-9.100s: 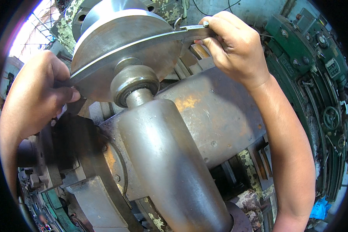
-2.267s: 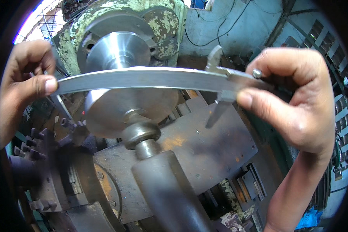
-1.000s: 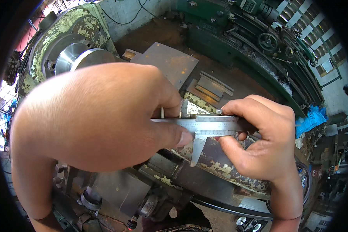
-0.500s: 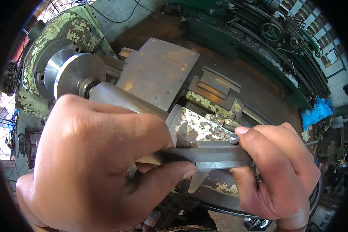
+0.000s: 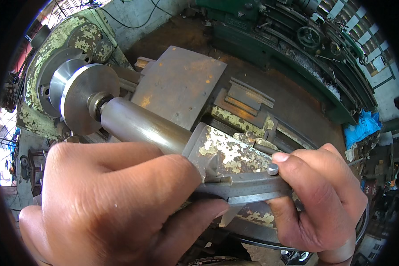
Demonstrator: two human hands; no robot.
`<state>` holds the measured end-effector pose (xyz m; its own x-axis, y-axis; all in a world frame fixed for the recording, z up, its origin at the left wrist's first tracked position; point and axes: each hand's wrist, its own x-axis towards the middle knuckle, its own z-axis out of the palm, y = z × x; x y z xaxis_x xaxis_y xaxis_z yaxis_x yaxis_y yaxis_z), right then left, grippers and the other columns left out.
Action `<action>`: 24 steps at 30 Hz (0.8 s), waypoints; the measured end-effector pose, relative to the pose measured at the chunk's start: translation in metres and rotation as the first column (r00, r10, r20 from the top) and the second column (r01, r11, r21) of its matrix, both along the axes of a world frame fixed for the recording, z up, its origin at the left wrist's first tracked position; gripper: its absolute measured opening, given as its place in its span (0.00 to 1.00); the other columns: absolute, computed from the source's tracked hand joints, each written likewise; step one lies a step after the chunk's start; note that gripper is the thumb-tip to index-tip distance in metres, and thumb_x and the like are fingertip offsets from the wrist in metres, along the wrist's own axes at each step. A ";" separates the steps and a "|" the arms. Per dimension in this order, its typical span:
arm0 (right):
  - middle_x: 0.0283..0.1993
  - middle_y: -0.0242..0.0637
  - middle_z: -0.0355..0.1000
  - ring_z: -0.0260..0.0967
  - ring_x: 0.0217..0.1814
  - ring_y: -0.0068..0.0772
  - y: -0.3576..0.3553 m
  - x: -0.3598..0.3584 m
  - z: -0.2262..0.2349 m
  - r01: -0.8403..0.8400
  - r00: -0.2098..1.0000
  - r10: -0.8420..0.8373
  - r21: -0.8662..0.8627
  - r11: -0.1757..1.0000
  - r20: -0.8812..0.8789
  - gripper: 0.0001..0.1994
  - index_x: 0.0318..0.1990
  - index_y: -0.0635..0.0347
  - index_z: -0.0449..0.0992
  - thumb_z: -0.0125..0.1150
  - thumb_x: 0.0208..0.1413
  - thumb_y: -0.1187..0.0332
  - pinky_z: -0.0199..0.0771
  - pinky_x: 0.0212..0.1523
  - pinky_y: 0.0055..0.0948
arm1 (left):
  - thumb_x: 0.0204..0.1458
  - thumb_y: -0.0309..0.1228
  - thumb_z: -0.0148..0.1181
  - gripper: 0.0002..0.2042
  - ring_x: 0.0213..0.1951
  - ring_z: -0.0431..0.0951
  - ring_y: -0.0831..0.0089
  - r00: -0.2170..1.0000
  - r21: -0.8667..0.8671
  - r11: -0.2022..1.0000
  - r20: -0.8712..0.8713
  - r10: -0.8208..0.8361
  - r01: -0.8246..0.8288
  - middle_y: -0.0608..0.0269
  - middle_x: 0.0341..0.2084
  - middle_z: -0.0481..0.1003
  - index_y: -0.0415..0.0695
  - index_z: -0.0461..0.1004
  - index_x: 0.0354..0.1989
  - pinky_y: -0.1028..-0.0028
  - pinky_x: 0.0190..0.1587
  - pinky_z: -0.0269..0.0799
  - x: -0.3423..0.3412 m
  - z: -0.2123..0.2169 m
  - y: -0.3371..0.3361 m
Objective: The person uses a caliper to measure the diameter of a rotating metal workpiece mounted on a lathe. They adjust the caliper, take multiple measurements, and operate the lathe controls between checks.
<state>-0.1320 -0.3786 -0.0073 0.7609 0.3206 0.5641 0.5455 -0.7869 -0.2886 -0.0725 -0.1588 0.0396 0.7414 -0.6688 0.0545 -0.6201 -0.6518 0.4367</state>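
A grey metal vernier caliper (image 5: 248, 185) is held level between both hands, its graduated scale facing up. Thumb and fingers of my left hand (image 5: 115, 199) pinch its left part and hide much of it. My right hand (image 5: 321, 201) grips the other end, a fingertip beside the small round locking screw (image 5: 273, 169). Pointed jaws stick out above and below the caliper's body. Just beyond the hands, the tailstock (image 5: 230, 153) with flaking cream paint adjoins a smooth steel cylinder (image 5: 146, 124). At its left end sits a shiny round flanged disc (image 5: 88, 95).
A flat, rust-spotted carriage plate (image 5: 181, 84) lies behind the cylinder. The lathe's peeling headstock (image 5: 80, 40) stands at far left. Across the back right runs a green lathe (image 5: 279, 48) with metal shavings. A blue plastic bag (image 5: 362, 129) rests at right.
Both hands stay on the caliper. My left hand has dropped lower, uncovering more of the steel cylinder, and the caliper sits slightly lower and further right.
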 end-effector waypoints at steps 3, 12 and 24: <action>0.37 0.45 0.76 0.70 0.25 0.32 -0.001 -0.001 0.001 0.004 1.000 -0.004 -0.005 1.000 -0.004 0.23 0.45 0.65 0.77 0.70 0.35 0.83 0.67 0.24 0.27 | 0.32 0.35 0.80 0.17 0.15 0.77 0.73 1.000 -0.030 0.999 0.005 -0.015 0.015 0.63 0.15 0.75 0.41 0.75 0.22 0.76 0.16 0.69 0.001 -0.002 -0.001; 0.36 0.44 0.76 0.70 0.25 0.31 -0.001 -0.001 0.001 0.022 1.000 -0.022 -0.004 1.000 -0.014 0.24 0.47 0.63 0.77 0.71 0.36 0.82 0.68 0.24 0.27 | 0.29 0.35 0.81 0.19 0.15 0.77 0.72 0.975 -0.069 0.991 0.201 -0.097 0.112 0.65 0.16 0.74 0.40 0.74 0.22 0.76 0.16 0.69 -0.002 -0.009 -0.004; 0.35 0.43 0.76 0.70 0.25 0.31 -0.001 -0.001 0.003 0.017 1.000 -0.017 -0.007 1.000 -0.013 0.24 0.47 0.63 0.77 0.73 0.38 0.80 0.68 0.25 0.27 | 0.29 0.32 0.81 0.17 0.17 0.75 0.71 0.945 -0.056 0.989 0.306 -0.116 0.140 0.65 0.21 0.75 0.42 0.76 0.22 0.75 0.19 0.69 -0.006 -0.012 0.000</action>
